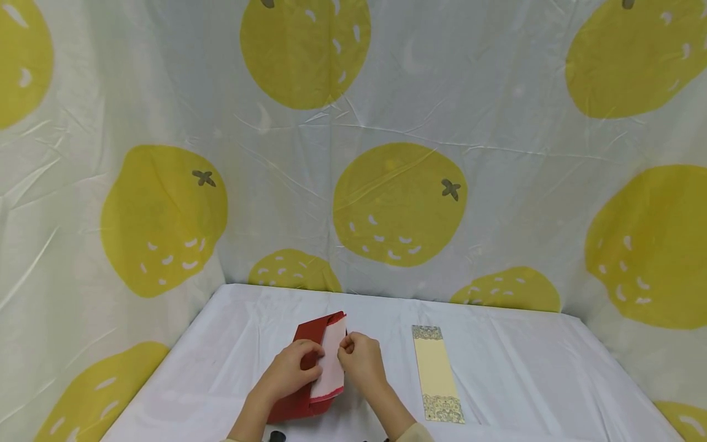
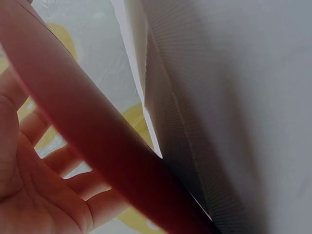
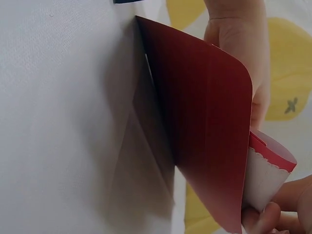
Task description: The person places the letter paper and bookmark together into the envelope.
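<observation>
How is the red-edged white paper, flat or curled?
Curled. In the right wrist view, the red-edged white paper bends into a rounded curve beside the red cover.

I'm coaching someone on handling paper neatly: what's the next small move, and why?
Probably the right hand should ease the white paper slightly outward while the left hand steadies the red cover: the right hand pinches the paper's edge, and the paper protrudes past the cover.

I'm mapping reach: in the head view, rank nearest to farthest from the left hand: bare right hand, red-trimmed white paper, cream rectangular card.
1. Red-trimmed white paper: immediately right.
2. Bare right hand: at the paper's right edge.
3. Cream rectangular card: well off, farthest right.
</observation>
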Demonstrator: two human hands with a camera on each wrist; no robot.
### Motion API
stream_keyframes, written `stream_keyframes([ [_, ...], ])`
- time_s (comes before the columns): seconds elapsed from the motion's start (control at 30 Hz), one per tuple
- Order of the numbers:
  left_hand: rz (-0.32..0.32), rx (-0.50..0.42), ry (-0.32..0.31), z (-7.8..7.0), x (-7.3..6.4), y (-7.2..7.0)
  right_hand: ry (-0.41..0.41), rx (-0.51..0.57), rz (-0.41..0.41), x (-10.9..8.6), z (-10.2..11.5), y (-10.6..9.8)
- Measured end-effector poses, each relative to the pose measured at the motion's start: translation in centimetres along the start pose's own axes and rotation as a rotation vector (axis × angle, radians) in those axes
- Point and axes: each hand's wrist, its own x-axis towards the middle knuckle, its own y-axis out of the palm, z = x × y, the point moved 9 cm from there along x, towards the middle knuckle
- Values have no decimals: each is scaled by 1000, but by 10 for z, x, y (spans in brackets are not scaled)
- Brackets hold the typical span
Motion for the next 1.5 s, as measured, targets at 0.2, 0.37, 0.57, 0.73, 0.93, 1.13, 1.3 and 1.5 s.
stream_keyframes([
  [0.2,1,7,-12,1,0,1,69,25,32,0,-3,6],
  [0.37,-2,7,-12,0,1,1,140,90,79,-1,-8,13],
  [0.57,-7,2,2,-1,1,2,169,127,126,-2,-11,21],
  [0.73,-19,6,14,-3,1,1,189,162,186,-2,-12,26],
  [0.93,-34,18,25,-3,3,0,223,220,290,-5,-13,37],
  [1.13,-36,15,28,-1,3,0,263,243,328,-5,-19,44],
  [1.3,-39,19,27,-2,2,-2,276,275,366,-6,-21,49],
  [1.5,-44,24,31,-1,2,-3,265,302,407,-7,-20,54],
])
